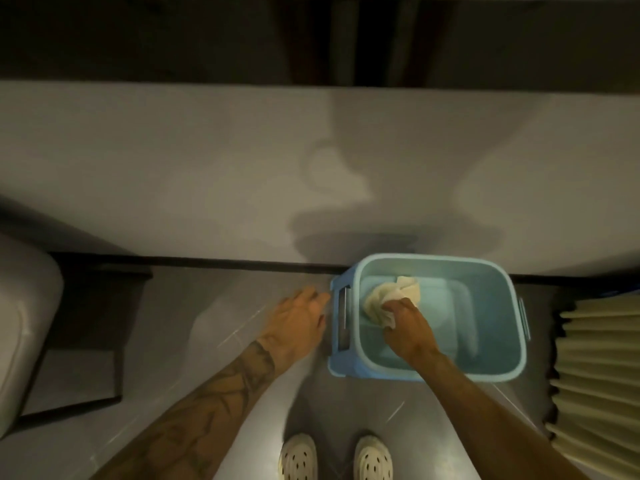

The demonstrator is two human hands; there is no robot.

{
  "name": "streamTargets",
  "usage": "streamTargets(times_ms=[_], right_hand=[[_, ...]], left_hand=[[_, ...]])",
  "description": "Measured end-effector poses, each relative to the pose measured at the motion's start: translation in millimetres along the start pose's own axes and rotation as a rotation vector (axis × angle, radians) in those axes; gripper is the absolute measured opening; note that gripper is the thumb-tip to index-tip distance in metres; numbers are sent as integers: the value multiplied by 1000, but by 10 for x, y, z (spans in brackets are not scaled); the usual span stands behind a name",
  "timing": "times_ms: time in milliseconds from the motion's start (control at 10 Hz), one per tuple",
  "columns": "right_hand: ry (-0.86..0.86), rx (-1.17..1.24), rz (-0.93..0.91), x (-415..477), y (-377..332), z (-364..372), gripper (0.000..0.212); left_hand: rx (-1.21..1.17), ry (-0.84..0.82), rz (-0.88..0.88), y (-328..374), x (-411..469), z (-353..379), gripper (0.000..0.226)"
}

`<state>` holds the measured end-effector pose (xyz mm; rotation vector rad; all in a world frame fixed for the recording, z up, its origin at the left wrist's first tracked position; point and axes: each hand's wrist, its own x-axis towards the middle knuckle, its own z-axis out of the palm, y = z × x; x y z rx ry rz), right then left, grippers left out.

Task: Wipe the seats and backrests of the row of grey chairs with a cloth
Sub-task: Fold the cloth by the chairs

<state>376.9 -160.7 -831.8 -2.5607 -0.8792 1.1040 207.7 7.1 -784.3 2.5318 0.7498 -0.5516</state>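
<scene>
A cream cloth (388,294) lies bunched inside a light blue bucket (498,368) that stands on the floor by the wall. My right hand (407,323) reaches down into the bucket and grips the cloth at its near edge. My left hand (298,322) hovers just left of the bucket's handle side, fingers extended and relaxed, holding nothing. The padded edge of one grey chair (20,327) shows at the far left.
A grey wall (207,174) with a dark skirting strip runs across just behind the bucket. A cream pleated curtain (599,375) hangs at the right. My two white perforated clogs (332,459) stand on the grey tiled floor below the bucket.
</scene>
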Motion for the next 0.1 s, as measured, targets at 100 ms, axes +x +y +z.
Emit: streamTargets(times_ms=[100], right_hand=[[39, 29, 8, -172, -29, -178, 45]], left_hand=[[8, -6, -30, 39, -181, -126, 53]])
